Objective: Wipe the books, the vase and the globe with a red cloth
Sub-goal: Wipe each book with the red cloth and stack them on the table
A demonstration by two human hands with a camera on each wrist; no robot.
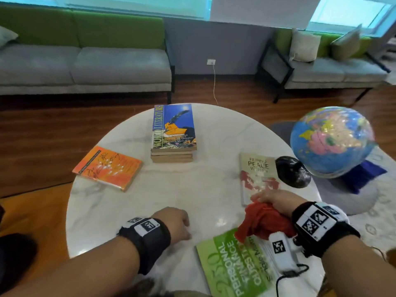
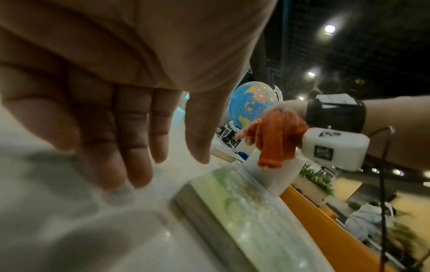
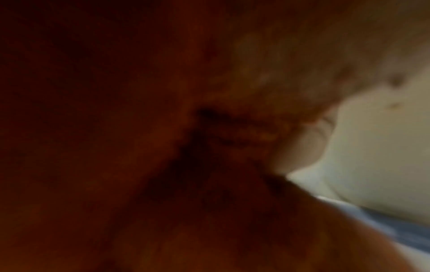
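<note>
A: Head view first. How much room is there near the table's edges?

B: The round marble table (image 1: 192, 189) has bare top at mid-frame, between the orange book (image 1: 107, 168) at left, the stack of books (image 1: 173, 133) toward the top, and the cream book (image 1: 257, 174) at right. The green book (image 1: 233, 264) sits at the bottom edge, its long axis running toward the lower right. The black vase (image 1: 292, 171) lies near the right rim; the globe (image 1: 331, 142) stands off the table beyond it.

A: And the hands?

B: The right hand (image 1: 276, 200) grips the bunched red cloth (image 1: 263, 221), which hangs over the green book's upper corner. The left hand (image 1: 173, 221) rests on the bare top, fingers loosely bent, holding nothing.

A: Left wrist view?

B: The fingers (image 2: 137, 147) are nearly straight, tips near the tabletop. The green book (image 2: 244, 211) runs from centre to lower right. The red cloth (image 2: 277, 138) droops in crumpled folds from the right hand (image 2: 279, 110), with the globe (image 2: 251, 104) behind.

A: Right wrist view?

B: Dark and blurred; mostly reddish cloth (image 3: 163, 147) fills it.
</note>
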